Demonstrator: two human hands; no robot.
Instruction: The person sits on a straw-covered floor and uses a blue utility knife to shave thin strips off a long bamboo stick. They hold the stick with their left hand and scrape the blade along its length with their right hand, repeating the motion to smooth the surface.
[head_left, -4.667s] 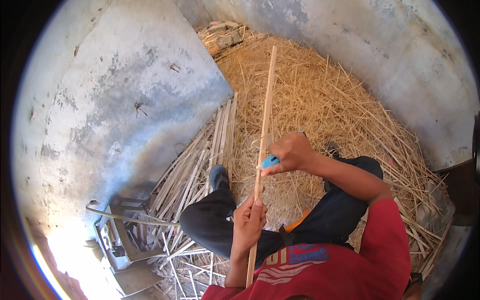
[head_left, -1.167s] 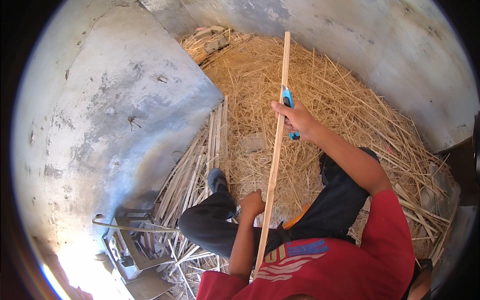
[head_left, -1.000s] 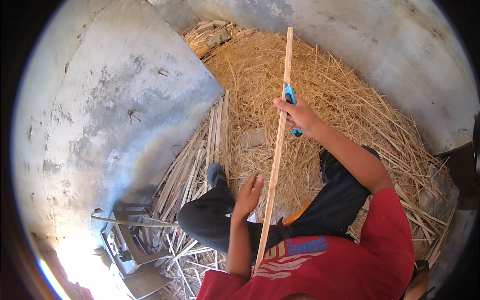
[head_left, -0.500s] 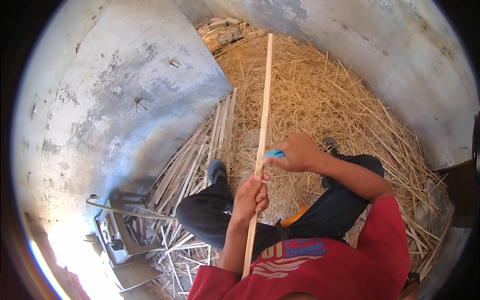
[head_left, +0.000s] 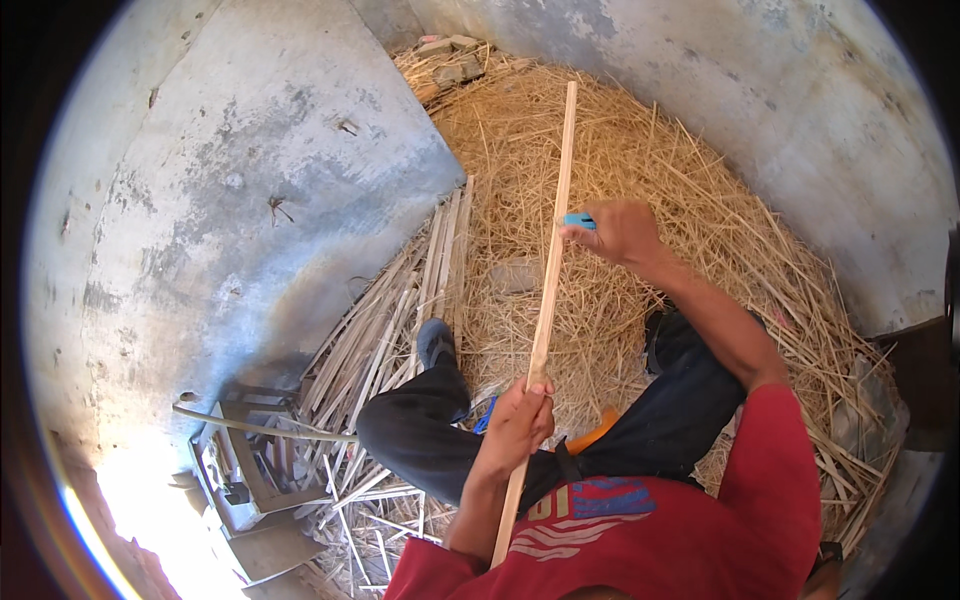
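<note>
Left hand [head_left: 517, 425] is gripping the long wooden stick [head_left: 548, 290] low in the frame, fingers wrapped tight around it. Stick is running from lower center up toward the top center. Right hand [head_left: 620, 230] is closing on a blue tool [head_left: 578, 220], probably a small knife, pressing against the stick at center right. Straw pile [head_left: 640, 160] is filling the upper right; bundle of thin slats [head_left: 400, 320] is lying left of center.

Long stick [head_left: 548, 290] runs from my lap out over the straw heap [head_left: 640, 170] ahead. Bundle of split strips [head_left: 400, 320] lies left of my legs, metal frame [head_left: 240, 470] further left by the wall [head_left: 250, 180]. Stones [head_left: 450, 60] sit behind the straw.
</note>
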